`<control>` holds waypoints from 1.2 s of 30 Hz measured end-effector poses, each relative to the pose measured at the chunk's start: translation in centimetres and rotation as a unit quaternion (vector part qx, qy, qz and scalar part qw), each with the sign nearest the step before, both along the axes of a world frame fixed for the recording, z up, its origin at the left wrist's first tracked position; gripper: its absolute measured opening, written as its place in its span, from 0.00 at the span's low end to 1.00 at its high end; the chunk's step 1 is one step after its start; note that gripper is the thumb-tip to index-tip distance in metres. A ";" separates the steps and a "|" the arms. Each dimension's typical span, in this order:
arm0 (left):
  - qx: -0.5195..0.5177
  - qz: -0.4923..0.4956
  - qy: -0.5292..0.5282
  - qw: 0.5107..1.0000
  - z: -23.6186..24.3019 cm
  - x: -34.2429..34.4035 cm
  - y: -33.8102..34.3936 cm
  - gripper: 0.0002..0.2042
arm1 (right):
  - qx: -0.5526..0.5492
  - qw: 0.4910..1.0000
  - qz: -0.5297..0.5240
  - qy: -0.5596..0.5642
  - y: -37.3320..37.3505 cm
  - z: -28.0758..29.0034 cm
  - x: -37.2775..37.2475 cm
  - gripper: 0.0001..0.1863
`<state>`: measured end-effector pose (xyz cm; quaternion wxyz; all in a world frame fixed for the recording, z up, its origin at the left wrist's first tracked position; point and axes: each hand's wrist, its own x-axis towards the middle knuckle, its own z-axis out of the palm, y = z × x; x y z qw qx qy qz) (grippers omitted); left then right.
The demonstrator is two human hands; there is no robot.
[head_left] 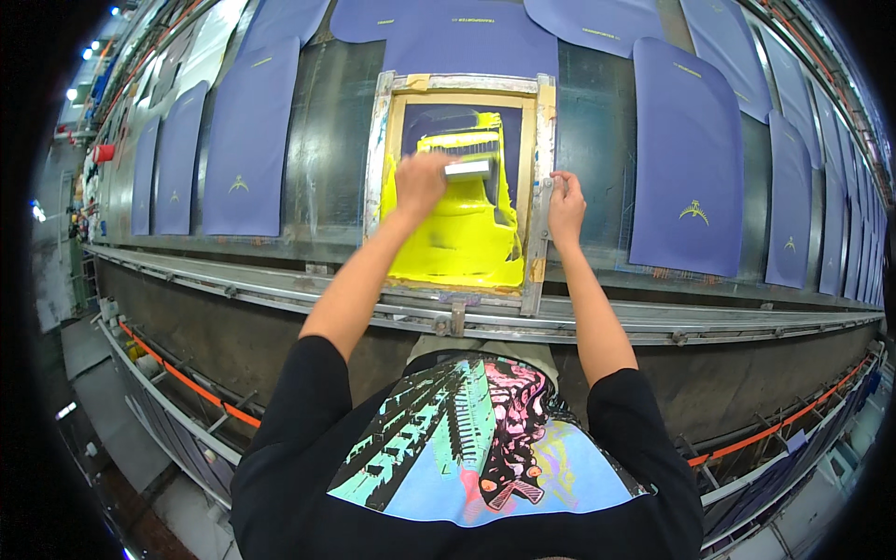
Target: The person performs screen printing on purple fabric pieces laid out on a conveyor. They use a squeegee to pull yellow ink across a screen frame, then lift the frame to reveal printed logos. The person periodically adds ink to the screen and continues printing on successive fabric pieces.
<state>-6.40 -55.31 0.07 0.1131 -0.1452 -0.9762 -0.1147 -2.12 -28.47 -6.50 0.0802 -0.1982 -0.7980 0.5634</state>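
Note:
A screen-printing frame (548, 140) lies on the long table in front of me, its mesh largely covered with bright yellow ink (448, 245). My left hand (422, 184) is closed around a squeegee (468, 170) over the upper middle of the screen; its pale edge shows to the right of my fingers. Streaks of ink run above the squeegee, near the screen's far end. At the frame's right side, my right hand (567, 207) pinches the outer rail with its fingers. Beneath the frame's far end, a blue-purple fabric piece (471, 47) sticks out.
Blue-purple cut pieces with small yellow prints lie along the table on both sides, such as one piece at the right (689, 159) and another at the left (250, 140). A metal rail (373, 313) follows the table's near edge. A red container (104, 153) sits far left.

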 end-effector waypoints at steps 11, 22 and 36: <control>-0.046 -0.011 -0.022 0.999 0.3 -2.3 1.9 0.17 | -0.005 1.000 0.002 -0.001 0.0 0.3 0.2 0.11; 0.011 -0.095 0.006 0.995 0.1 14.1 -0.4 0.18 | -0.004 0.999 0.004 -0.042 0.3 -0.1 -0.7 0.11; 0.021 -0.070 0.053 0.996 -3.8 17.4 -2.0 0.22 | -0.062 0.993 0.029 0.101 -2.6 -3.8 1.3 0.11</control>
